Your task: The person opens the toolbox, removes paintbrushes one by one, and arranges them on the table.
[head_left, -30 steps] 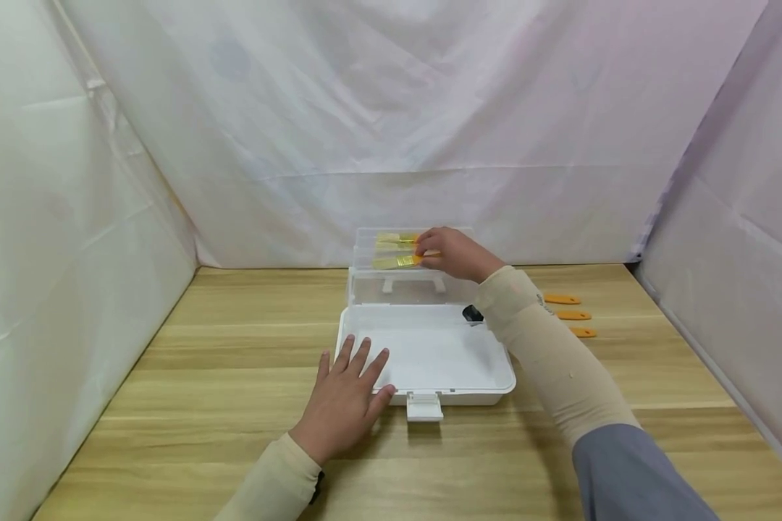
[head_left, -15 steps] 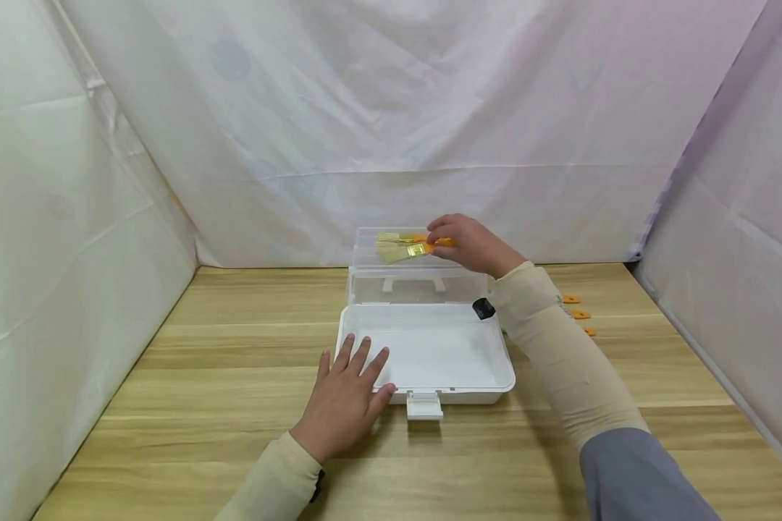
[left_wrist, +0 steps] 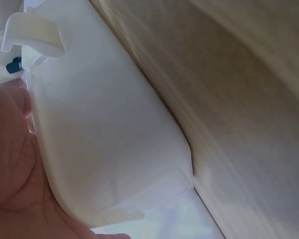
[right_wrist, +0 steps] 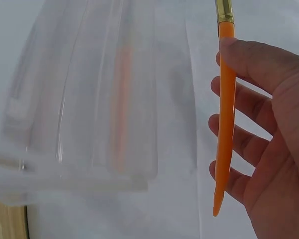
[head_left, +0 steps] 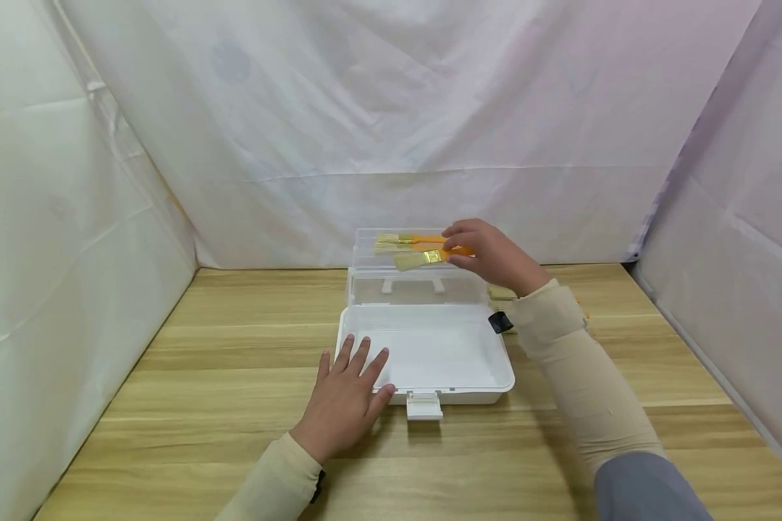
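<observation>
My right hand [head_left: 492,253] pinches a flat paintbrush [head_left: 420,260] by its orange handle, bristles pointing left, in front of the clear compartment tray [head_left: 367,257]. In the right wrist view the thumb presses this brush's handle [right_wrist: 226,104] against the fingers, to the right of the tray. Another orange-handled paintbrush [head_left: 426,239] lies in the tray. Below and nearer stands the white plastic box [head_left: 469,394], open. My left hand [head_left: 342,409] rests with spread fingers over its near left corner; the left wrist view shows the palm [left_wrist: 12,169] along the rim.
Several paintbrushes [head_left: 500,292] lie on the wooden table [head_left: 234,347] right of the box, partly hidden by my right sleeve. The box's latch [head_left: 424,407] hangs at its front. White cloth [head_left: 287,145] walls the back and sides.
My right hand has moved right, carrying the paintbrush away from the tray's left part, after first rising a little. My left hand stays on the box corner.
</observation>
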A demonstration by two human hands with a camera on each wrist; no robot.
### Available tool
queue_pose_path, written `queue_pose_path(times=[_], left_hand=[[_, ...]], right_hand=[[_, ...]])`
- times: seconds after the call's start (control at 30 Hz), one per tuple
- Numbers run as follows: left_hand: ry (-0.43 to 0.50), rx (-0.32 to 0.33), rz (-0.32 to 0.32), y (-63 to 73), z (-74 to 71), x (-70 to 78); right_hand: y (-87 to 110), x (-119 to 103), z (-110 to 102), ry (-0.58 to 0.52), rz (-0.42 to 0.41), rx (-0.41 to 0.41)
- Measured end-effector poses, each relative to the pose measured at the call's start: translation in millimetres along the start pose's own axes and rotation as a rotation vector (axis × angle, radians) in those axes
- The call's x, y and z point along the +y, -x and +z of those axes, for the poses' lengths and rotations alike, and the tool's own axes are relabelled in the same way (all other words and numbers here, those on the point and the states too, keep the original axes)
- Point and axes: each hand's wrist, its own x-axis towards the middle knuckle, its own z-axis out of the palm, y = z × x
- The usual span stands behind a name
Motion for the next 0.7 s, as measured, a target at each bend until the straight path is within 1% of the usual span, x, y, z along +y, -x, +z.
queue_pose_path(times=[0.27,0.43,0.57,0.7], left_hand=[[-0.018,0.004,0.0,0.6,0.9,-2.2],[-0.016,0.01,0.003,0.4,0.9,-2.1],[-0.015,0.005,0.004,0.4,0.7,-2.3],[-0.018,0.008,0.005,0.3,0.9,-3.6]], right_hand=[[34.2,4,-5,0.01,0.016,0.079],[56.8,13,-6,0.015,-0.017,0.129],[75.1,20,-5,0.03,-0.037,0.144],[93.5,26,-3,0.054,-0.024,0.144]])
